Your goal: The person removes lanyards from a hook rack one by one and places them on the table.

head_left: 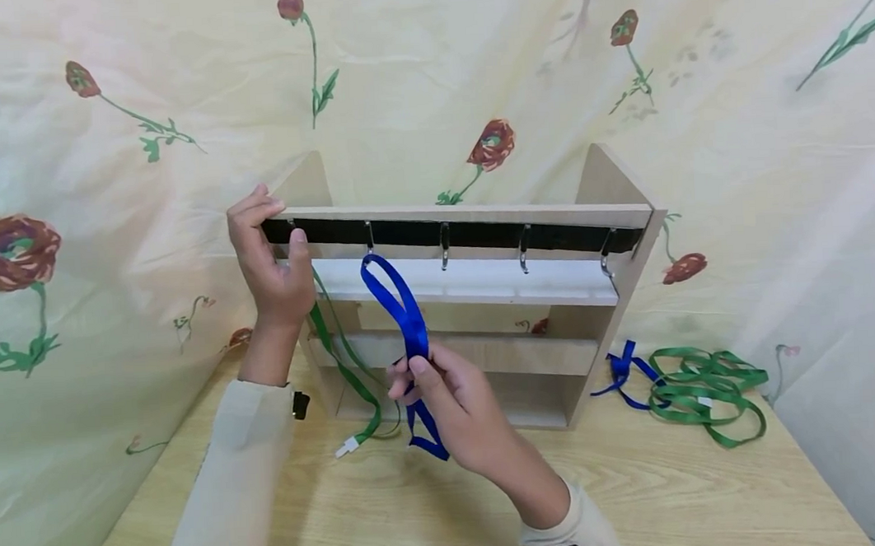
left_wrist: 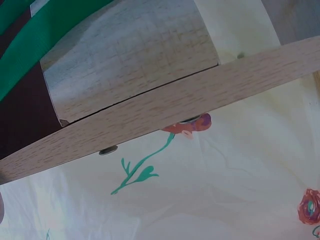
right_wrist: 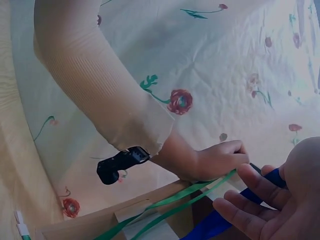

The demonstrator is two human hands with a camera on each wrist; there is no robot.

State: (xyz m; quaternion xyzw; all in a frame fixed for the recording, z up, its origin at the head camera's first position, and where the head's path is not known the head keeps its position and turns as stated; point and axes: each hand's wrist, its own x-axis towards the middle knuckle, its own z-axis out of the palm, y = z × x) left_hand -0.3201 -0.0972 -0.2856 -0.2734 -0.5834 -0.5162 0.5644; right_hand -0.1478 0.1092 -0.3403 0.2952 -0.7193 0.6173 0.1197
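Note:
My left hand [head_left: 270, 269] grips the top left corner of a wooden shelf rack [head_left: 479, 213], thumb in front and fingers over the top edge. With thumb and fingers, my right hand [head_left: 463, 412] pinches a blue ribbon [head_left: 396, 296]. Its upper loop is at the second hook [head_left: 369, 239] from the left, and the lower end dangles below my fingers. Behind the left hand hangs a green ribbon [head_left: 354, 384] with a white end piece, its top hidden. In the right wrist view, the blue ribbon [right_wrist: 215, 225] runs across my right fingers.
Several metal hooks line a black strip [head_left: 480, 234] along the rack's front. Right of the rack, a coiled green ribbon [head_left: 712, 407] and a small blue ribbon [head_left: 621, 370] lie on the wooden table [head_left: 642, 493]. Flower-printed cloth [head_left: 412, 76] surrounds the table.

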